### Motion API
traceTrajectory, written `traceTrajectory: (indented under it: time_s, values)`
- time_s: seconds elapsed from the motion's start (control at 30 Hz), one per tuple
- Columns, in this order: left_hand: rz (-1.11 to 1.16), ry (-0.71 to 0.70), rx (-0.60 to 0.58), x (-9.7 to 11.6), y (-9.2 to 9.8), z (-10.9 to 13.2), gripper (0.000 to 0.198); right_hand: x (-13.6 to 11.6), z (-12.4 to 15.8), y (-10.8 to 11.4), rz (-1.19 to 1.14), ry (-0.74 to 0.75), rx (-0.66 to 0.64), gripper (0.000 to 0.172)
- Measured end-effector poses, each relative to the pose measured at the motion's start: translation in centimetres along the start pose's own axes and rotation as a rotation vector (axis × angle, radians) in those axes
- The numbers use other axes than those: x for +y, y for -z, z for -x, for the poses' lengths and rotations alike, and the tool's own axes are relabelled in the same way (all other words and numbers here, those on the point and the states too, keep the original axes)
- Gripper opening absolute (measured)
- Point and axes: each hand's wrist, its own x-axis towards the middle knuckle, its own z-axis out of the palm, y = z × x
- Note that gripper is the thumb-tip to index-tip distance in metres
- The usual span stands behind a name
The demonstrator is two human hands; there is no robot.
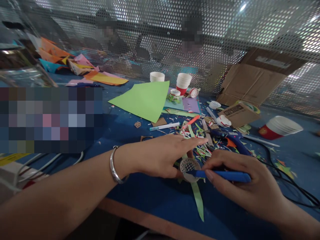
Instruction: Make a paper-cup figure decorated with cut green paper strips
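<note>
Near the front edge of the blue table (150,200), the left hand (160,155), fingers stretched almost flat, steadies a small round white gridded disc (189,165) with its thumb while the right hand (240,181) grips a blue pen (225,175) marking it, work that likely needs a motionless disc.

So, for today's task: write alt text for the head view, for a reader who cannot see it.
Two bare hands work on a blue table: the right hand holds a blue pen, tip on a small round gridded disc that the left hand touches. Paper scraps, a green sheet, cups and a cardboard box lie behind.
</note>
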Motion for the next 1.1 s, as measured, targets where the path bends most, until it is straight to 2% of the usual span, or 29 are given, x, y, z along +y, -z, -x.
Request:
traceTrajectory:
  time_s: [0.43, 0.67, 1.1]
  values:
    - [0.024, 0.003, -0.003, 0.21, 0.17, 0.04, 0.094, 0.05, 0.09, -0.07, -0.017, 0.003, -0.061, 0.011]
    - [0.011, -0.004, 0.001, 0.11, 0.11, 0.05, 0.094, -0.19, -0.14, 0.06, -0.004, 0.037, -0.038, 0.013]
    - [0.003, -0.001, 0.001, 0.06, 0.05, 0.00, 0.092, -0.05, -0.18, 0.22, -0.024, -0.014, -0.032, 0.015]
